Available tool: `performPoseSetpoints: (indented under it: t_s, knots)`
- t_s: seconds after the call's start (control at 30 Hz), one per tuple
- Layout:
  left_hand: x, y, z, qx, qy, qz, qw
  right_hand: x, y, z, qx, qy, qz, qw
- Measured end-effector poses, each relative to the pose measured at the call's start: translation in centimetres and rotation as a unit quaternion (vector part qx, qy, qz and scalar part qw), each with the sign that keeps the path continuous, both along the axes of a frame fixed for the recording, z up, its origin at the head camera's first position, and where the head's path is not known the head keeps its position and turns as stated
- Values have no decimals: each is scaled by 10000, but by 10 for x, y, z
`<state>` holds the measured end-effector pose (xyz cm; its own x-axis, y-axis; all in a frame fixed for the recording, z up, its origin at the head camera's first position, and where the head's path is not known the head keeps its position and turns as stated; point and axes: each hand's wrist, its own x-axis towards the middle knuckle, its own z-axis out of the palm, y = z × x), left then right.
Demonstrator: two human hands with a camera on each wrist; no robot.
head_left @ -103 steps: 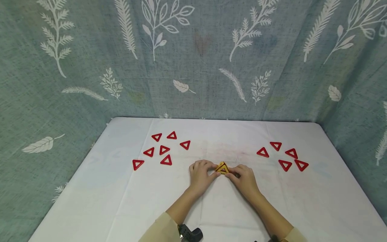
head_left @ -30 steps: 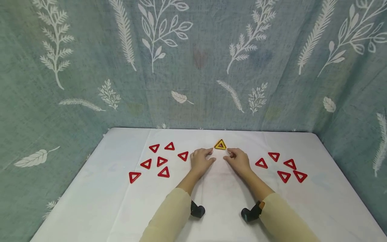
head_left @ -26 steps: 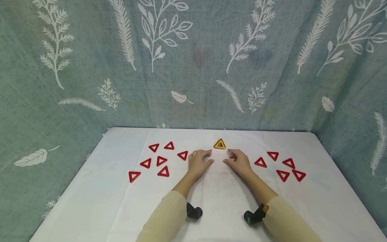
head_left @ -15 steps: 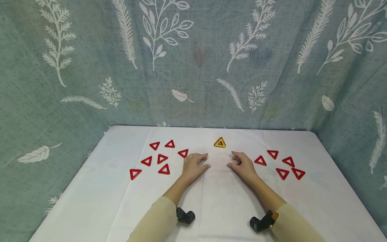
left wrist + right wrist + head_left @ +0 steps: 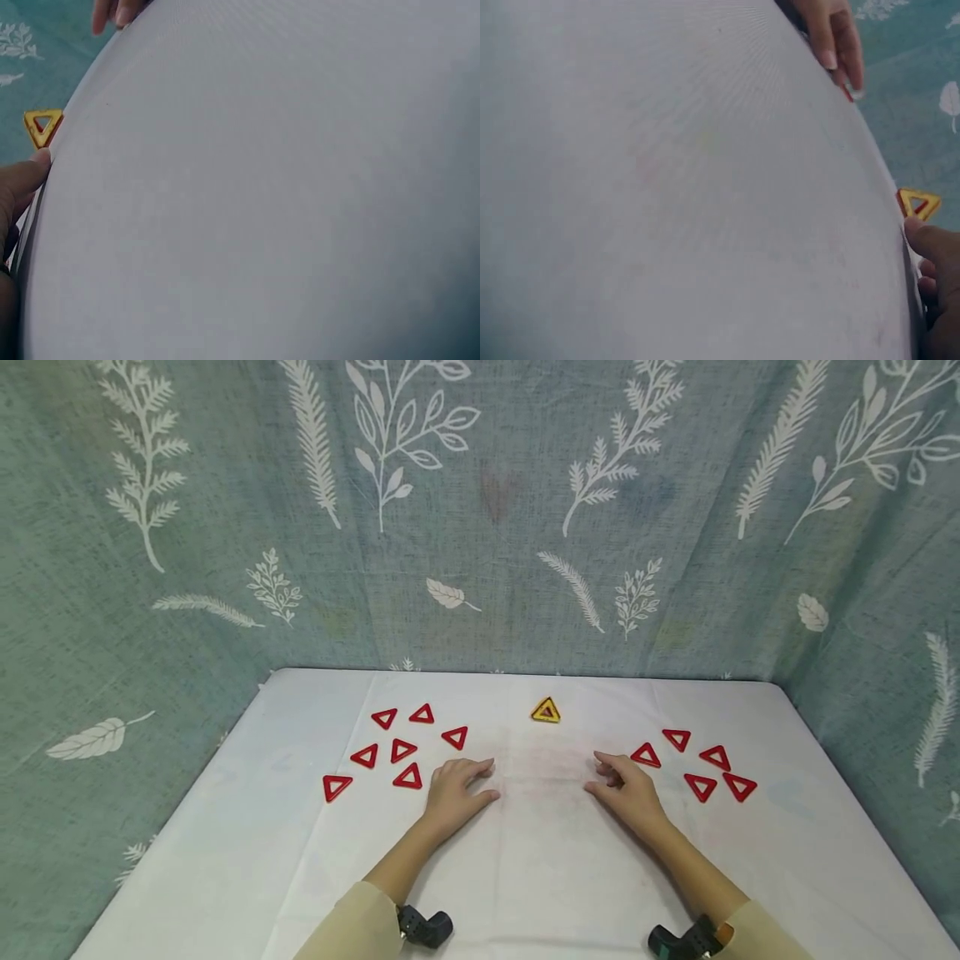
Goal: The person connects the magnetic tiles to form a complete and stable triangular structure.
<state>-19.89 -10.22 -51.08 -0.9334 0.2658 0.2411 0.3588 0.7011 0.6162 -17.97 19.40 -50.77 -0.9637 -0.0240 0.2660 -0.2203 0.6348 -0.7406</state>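
Note:
On the white tabletop, near its back middle, lies a yellow triangular frame (image 5: 546, 719). Dark edging shows on it in the head view; red shows along its side in the left wrist view, where the yellow triangle (image 5: 31, 121) appears beyond the thumb. My left hand (image 5: 453, 797) is at centre left with thumb and fingers spread, holding nothing. To the right, my right hand (image 5: 628, 795) has a similar relaxed shape with nothing between its fingertips. Its index fingertip is near the closest red triangular frame (image 5: 647, 763) of the right group. Several red triangular frames (image 5: 337, 778) lie beyond the left hand.
The white cloth-covered table (image 5: 525, 893) ends at a green leaf-patterned curtain (image 5: 480, 635) at the back and sides. Several other red triangles (image 5: 741, 777) lie scattered at the right. Each wrist bears a black camera (image 5: 426, 927).
Earlier both hands held the yellow triangle nearer to me. It then lay farther back, released. Both hands have since drawn apart and back towards me, while the red triangles stayed in place.

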Motion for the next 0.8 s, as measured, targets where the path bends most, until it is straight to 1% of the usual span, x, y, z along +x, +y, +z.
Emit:
performPoseSetpoints:
  t_s: [0.07,0.13,0.3,0.33,0.37,0.5,0.6,0.67,0.8]
  knots:
    - [3,-3,0,-16,59,33,10000,4,5,0,-9,40,-19,10000]
    - [7,-7,0,82,74,100,9999,8,11,-2,18,177,-30,9998]
    - [21,-19,0,324,451,288,9980,20,21,-6,75,710,31,9974]
    - [24,-22,-1,333,597,309,9972,23,23,-7,78,778,39,9969]
    - [26,-25,-2,325,733,335,9962,27,25,-7,91,824,41,9965]
    - [34,-39,-3,452,1051,484,9922,40,33,-5,137,902,55,9958]
    - [39,-49,-3,580,1029,660,9908,48,40,-3,186,993,7,9949]
    - [40,-56,-3,560,982,770,9906,51,44,-3,214,1048,-100,9942]
    - [41,-67,-3,522,907,937,9901,57,53,-2,351,901,-421,9944]
